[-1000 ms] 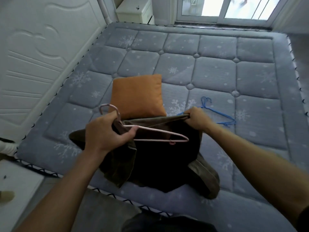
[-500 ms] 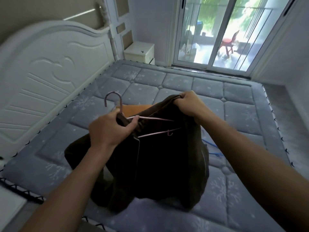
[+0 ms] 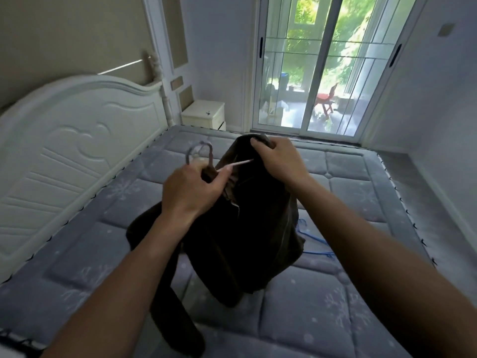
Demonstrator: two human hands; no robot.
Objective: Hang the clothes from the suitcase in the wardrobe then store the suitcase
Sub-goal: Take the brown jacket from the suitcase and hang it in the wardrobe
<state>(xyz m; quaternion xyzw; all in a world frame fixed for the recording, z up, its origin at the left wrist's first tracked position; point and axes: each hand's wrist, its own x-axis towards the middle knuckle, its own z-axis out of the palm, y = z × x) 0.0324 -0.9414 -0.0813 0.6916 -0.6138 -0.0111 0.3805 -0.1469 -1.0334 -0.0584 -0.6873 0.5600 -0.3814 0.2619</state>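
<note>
A dark brown garment (image 3: pixel 247 228) hangs lifted above the bed, its lower part and one sleeve trailing down to the mattress. My left hand (image 3: pixel 191 189) grips a pink hanger (image 3: pixel 204 153) by the neck, together with a fold of the garment; the hook sticks up above my fingers and one arm of the hanger runs into the cloth. My right hand (image 3: pixel 278 158) holds the top edge of the garment, raised a little higher. No suitcase or wardrobe is in view.
The grey quilted mattress (image 3: pixel 361 293) fills the foreground, with a blue hanger (image 3: pixel 313 241) lying on it right of the garment. A white headboard (image 3: pixel 77 156) stands at left, a white nightstand (image 3: pixel 204 116) in the far corner, glass sliding doors (image 3: pixel 320 73) beyond.
Both hands have raised the garment and the hanger off the mattress. My view has tilted up, so the doors now show and the orange pillow is hidden behind the cloth.
</note>
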